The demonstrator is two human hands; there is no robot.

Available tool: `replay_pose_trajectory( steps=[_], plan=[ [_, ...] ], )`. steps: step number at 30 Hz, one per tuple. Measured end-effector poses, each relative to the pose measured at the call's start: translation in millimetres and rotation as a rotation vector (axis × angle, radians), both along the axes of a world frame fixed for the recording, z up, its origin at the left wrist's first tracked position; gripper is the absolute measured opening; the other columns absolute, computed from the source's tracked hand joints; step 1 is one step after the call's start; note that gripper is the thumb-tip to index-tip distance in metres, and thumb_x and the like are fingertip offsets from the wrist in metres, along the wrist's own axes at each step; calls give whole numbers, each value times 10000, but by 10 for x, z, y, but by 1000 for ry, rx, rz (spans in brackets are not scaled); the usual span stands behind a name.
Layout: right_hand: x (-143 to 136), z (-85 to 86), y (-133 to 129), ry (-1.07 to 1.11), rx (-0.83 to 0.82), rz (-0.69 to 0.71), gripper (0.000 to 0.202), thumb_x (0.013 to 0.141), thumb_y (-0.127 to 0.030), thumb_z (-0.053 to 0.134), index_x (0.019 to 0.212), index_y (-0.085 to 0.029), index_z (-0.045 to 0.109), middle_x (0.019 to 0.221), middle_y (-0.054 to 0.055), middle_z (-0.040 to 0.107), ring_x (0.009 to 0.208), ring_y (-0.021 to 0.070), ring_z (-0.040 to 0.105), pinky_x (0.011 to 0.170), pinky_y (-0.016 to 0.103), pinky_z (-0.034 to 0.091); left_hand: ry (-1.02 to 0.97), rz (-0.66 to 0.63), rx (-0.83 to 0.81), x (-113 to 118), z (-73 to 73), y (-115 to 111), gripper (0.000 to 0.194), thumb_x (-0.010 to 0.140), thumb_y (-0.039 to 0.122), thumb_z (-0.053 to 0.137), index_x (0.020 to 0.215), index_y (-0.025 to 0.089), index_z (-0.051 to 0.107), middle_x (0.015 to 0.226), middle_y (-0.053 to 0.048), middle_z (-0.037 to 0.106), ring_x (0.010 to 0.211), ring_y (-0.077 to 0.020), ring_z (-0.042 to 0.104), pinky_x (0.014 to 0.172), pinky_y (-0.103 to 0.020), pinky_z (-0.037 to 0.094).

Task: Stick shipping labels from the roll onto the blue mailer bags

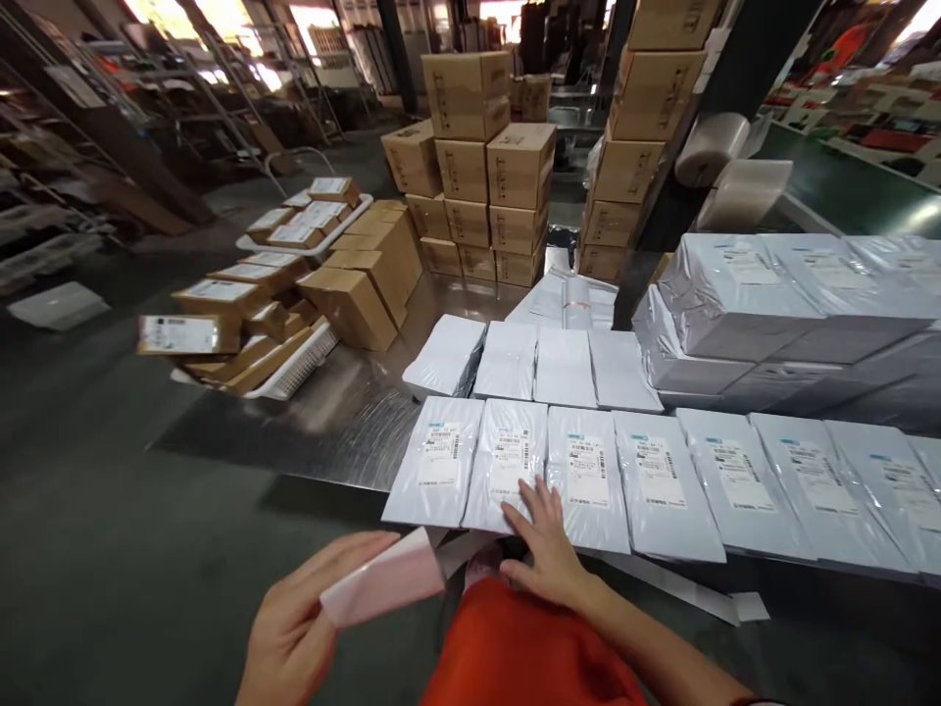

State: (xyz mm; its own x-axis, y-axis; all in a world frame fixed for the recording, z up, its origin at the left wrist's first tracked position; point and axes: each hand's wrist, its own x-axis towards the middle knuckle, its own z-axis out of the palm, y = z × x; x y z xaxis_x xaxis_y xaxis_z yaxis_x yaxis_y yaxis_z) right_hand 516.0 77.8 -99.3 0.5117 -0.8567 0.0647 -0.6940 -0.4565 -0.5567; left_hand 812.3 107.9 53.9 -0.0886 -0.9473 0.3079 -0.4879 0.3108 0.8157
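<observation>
An orange sleeve (529, 647) fills the near edge; just left of it the left hand (294, 628) pinches a pink paper strip (383, 586) between thumb and fingers. The strip looks thin, light and floppy, best held by its end. The right hand (548, 549), fingers spread, presses flat on a labelled grey mailer bag (507, 471), which looks soft and slippery. More mailers (662, 490) run rightward along the steel worktop (353, 412). Beyond the hands stand stacked cartons (470, 167).
</observation>
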Motion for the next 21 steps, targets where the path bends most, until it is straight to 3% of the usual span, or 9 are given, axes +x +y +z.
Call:
replay_pose_trajectory(
  steps=[2,4,7,10,12,14,17,19,21],
  plan=[
    [208,278,62,-286,196,166,845,736,-629,728,1433,-235,461,1482,167,445,1360,345,419,1097,522,382,-23,-31,-75,-163,249,-25,382,857,187,499,1088,375,737,1030,29,758,921,-157,724,804,-186,565],
    [447,467,130,-517,330,251,679,731,-582,751,1291,-231,598,1205,99,653,1087,235,619,926,341,512,14,13,-104,-288,415,-31,358,849,194,518,1059,381,740,1011,55,757,905,-140,716,797,-168,555],
    [725,529,220,-677,324,223,283,849,-469,665,918,-202,732,797,28,656,753,155,613,695,254,496,129,236,-80,-373,511,-10,255,780,211,596,911,342,771,940,70,754,850,-142,689,731,-172,542],
    [805,507,283,-758,318,150,337,884,-475,623,740,-178,692,681,13,601,646,134,558,618,246,452,213,521,-20,-287,474,-15,248,691,198,630,857,308,777,878,71,745,817,-159,675,672,-197,525],
    [778,566,313,-821,333,77,406,879,-533,612,698,-173,661,647,8,591,608,126,532,592,244,437,137,599,40,-139,402,-63,259,685,230,615,887,273,772,909,44,752,882,-188,685,738,-224,525],
    [737,705,332,-880,341,46,440,882,-569,591,706,-171,661,656,13,611,619,127,540,597,244,438,-169,556,193,30,310,-128,353,735,309,536,995,223,759,1026,-31,752,968,-249,684,795,-293,522],
    [706,971,330,-977,349,55,404,885,-546,603,807,-164,711,754,42,685,676,138,592,624,245,454,-655,510,565,171,172,-157,669,802,511,409,1321,135,601,935,-127,755,819,-342,695,633,-379,498],
    [713,1098,311,-1052,387,30,365,887,-507,621,883,-160,732,838,63,724,733,154,636,664,255,478,-561,481,693,127,102,-90,857,785,663,409,1458,133,433,708,-85,731,661,-317,681,556,-356,485],
    [736,1151,285,-1111,432,-16,342,888,-484,627,941,-163,735,904,72,739,813,180,666,724,275,504,-194,387,650,-20,57,23,971,748,753,465,1511,170,321,720,-58,735,698,-269,703,609,-315,540]
  ],
)
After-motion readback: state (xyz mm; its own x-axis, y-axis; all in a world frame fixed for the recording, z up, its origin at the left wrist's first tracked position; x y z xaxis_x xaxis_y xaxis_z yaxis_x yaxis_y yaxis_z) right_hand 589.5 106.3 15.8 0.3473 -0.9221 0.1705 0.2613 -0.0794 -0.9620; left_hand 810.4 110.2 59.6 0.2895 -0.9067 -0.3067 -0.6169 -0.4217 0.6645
